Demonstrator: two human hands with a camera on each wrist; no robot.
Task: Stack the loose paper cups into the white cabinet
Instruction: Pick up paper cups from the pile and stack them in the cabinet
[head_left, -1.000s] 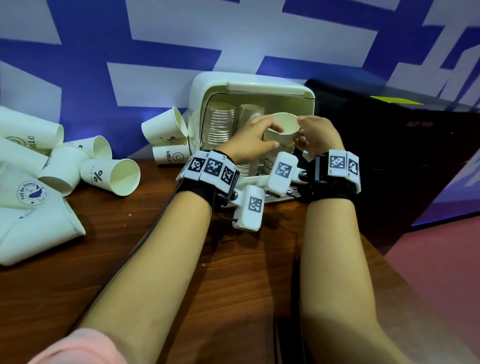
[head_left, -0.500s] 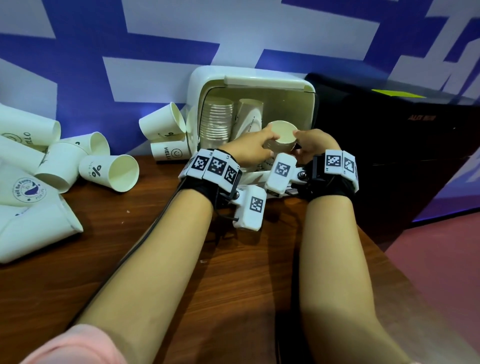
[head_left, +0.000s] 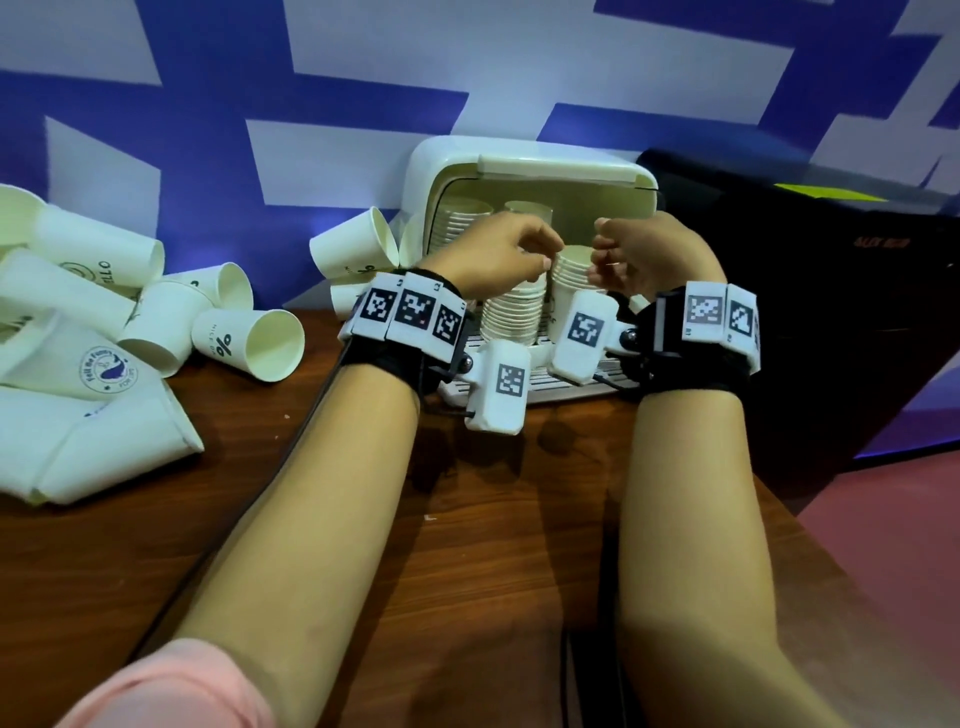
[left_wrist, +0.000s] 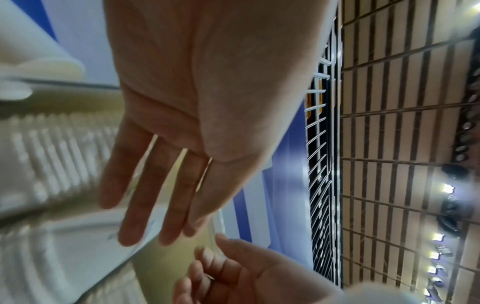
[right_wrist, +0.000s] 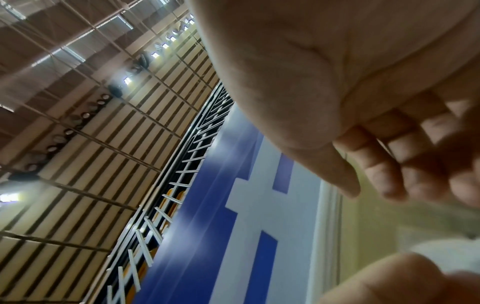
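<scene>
The white cabinet (head_left: 519, 156) stands open at the back of the table, with several stacks of paper cups inside. The front right stack (head_left: 569, 275) has a cup on top. My left hand (head_left: 519, 252) hovers just left of that stack and my right hand (head_left: 618, 254) just right of it; neither holds anything. In the left wrist view the left hand (left_wrist: 166, 164) has its fingers straight beside the ribbed stacks (left_wrist: 52, 154). In the right wrist view the right hand (right_wrist: 376, 144) has loosely curled, empty fingers.
Loose cups lie on the brown table (head_left: 467, 545) to the left: one marked "%" (head_left: 249, 340), others behind it (head_left: 83, 249), and one leaning by the cabinet (head_left: 353, 249). Flattened paper pieces (head_left: 98, 441) lie at far left. A black box (head_left: 810, 322) stands to the right.
The cup that both hands held has come down onto the front right stack in the cabinet. Both hands have let go of it and lifted slightly apart.
</scene>
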